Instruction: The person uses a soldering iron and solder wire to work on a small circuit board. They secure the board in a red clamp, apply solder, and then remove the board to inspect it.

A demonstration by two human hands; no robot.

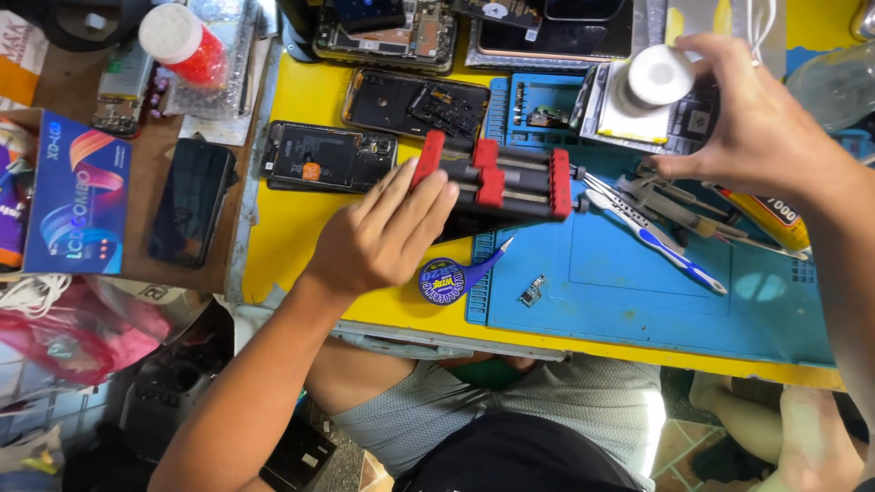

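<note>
A red and black phone clamp fixture (497, 180) is seen lying across the left edge of a blue work mat (638, 282), on the yellow surface (292, 228). It is touched at its left end by the left hand (378, 239), whose fingers are laid flat over the red end piece; the grip is released, with nothing clasped. Under the fixture, a dark phone body can be partly made out, though its details are hidden.

Above and to the right, a white round-capped bottle (658, 77) is held by the right hand (761, 128), whose grip is closed around it from the right side. The bottle is held above a disassembled phone with a pale battery (629, 123).

Just right of the fixture, tweezers and a blue-handled tool (670, 251) are laid on the mat, with a yellow glue tube (766, 219) beside them. Below the fixture, a blue round opening pick (444, 281) is placed at the mat's edge, and a small metal part (531, 291) is set near it.

Left of the fixture, two opened phones (328, 157) with their backs removed are laid on the yellow surface. Further left, on a brown surface, a black phone (191, 200), a blue box (77, 205) and a red bottle with a white cap (185, 44) are found.
</note>
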